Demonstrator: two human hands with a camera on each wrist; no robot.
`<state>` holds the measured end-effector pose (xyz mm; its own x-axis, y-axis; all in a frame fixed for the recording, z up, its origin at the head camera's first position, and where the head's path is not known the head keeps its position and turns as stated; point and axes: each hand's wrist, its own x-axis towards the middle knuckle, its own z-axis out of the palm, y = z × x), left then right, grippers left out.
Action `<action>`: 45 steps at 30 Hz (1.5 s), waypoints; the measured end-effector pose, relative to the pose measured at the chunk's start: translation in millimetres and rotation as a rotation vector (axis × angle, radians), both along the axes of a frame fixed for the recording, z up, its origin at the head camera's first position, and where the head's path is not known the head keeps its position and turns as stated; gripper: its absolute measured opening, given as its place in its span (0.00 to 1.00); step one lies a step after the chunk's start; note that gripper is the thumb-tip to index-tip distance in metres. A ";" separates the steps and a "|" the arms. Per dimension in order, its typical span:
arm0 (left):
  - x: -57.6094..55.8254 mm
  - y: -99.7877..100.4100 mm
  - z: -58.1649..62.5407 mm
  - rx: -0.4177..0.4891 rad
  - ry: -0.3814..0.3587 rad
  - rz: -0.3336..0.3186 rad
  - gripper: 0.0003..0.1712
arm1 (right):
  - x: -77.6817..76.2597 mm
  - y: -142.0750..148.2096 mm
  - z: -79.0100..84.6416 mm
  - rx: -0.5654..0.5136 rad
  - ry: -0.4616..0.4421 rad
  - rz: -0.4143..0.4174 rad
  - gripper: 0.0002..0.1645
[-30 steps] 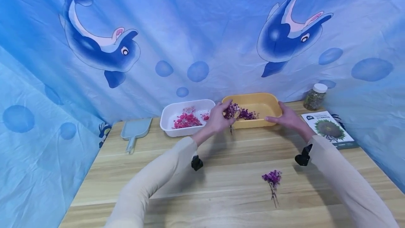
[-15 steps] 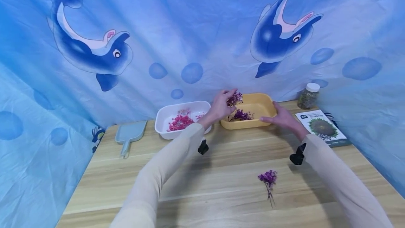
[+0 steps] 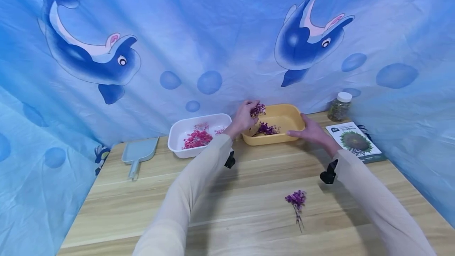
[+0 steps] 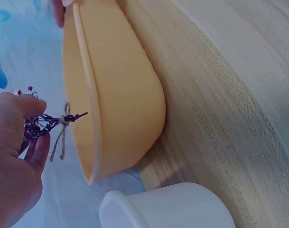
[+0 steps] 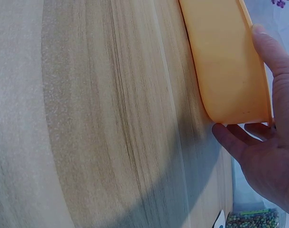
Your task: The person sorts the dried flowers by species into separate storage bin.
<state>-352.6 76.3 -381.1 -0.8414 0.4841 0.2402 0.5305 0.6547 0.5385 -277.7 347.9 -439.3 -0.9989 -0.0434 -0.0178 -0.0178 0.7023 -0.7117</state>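
Note:
In the head view my left hand (image 3: 243,119) is over the left end of a yellow plastic basin (image 3: 271,140). Thumb and fingers pinch a small bunch of dried purple flowers (image 4: 42,124), tied with twine, its stems pointing toward the basin's rim in the left wrist view. A second purple bunch (image 3: 267,128) lies inside the basin. At the basin's right end, my right hand (image 3: 313,132) grips it, thumb on the front rim and fingers around the end wall. Another tied purple bunch (image 3: 296,200) lies on the table nearer me.
Left of the yellow basin stands a white basin (image 3: 174,139) holding pink dried flowers (image 3: 197,138). A grey dustpan (image 3: 140,151) lies farther left. On the right are a white-lidded jar (image 3: 339,108) and a book (image 3: 355,142) with a plant on its cover. A blue curtain (image 3: 227,42) hangs behind.
My left hand has lifted the purple bunch from low at the basin's front left to above its left end. The right hand keeps its grip. The head view has turned slightly right.

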 end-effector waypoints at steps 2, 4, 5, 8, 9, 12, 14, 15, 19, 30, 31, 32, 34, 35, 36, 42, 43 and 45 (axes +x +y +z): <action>-2.0 0.4 -1.8 -0.003 -0.008 0.006 0.47 | -0.9 -0.7 0.1 -0.008 0.003 0.003 0.75; -4.0 1.2 -3.7 -0.015 -0.010 0.017 0.46 | -2.0 -0.8 -0.1 -0.013 0.007 0.003 0.75; -4.8 1.8 -4.7 -0.025 -0.009 0.023 0.46 | -2.6 -0.6 -0.4 -0.014 0.006 0.001 0.75; -6.1 3.3 -6.4 -0.045 -0.017 0.041 0.45 | -3.6 -0.8 -0.9 -0.018 0.004 -0.006 0.75; -6.3 3.8 -6.7 -0.051 -0.015 0.045 0.45 | -3.7 -0.9 -1.1 -0.019 0.003 -0.007 0.75; -6.5 5.6 -7.0 -0.056 -0.016 0.052 0.45 | -3.9 -0.8 -1.8 -0.022 0.001 -0.009 0.74; -6.4 6.7 -7.3 -0.048 -0.010 0.058 0.45 | -4.0 -0.1 -2.4 -0.022 0.002 -0.008 0.74; -6.4 7.2 -7.6 -0.045 -0.003 0.060 0.45 | -3.9 0.3 -2.6 -0.021 0.002 -0.007 0.74; -7.4 8.0 -10.0 -0.019 0.029 0.068 0.43 | -3.3 0.7 -2.6 -0.020 0.005 0.000 0.75; -7.4 8.0 -14.5 0.019 0.056 0.081 0.39 | -3.6 1.3 -2.4 -0.022 0.013 0.006 0.75; -6.6 6.9 -14.2 0.031 0.050 0.084 0.39 | -3.8 0.9 -2.4 -0.021 0.013 0.007 0.75; -5.5 5.9 -14.0 0.042 0.047 0.087 0.39 | -4.0 0.5 -2.3 -0.020 0.011 0.006 0.75; -2.7 4.1 -13.5 0.073 0.039 0.083 0.39 | -3.9 -0.1 -2.0 -0.016 0.007 0.003 0.75; -1.1 3.4 -13.5 0.097 0.034 0.076 0.39 | -3.6 -0.7 -1.5 -0.017 0.007 0.003 0.75; 1.1 2.7 -13.3 0.128 0.026 0.066 0.39 | -3.4 -1.0 -1.4 -0.016 0.005 0.003 0.75; 21.3 1.6 -12.6 0.326 -0.024 -0.033 0.37 | -1.0 -1.7 -0.3 -0.005 -0.007 0.001 0.77; 25.9 1.6 -12.3 0.360 -0.040 -0.047 0.37 | -0.4 -1.7 0.1 -0.004 -0.008 0.000 0.77; 35.7 1.9 -12.4 0.421 -0.087 -0.069 0.37 | -0.1 -1.4 0.3 -0.006 -0.012 -0.004 0.77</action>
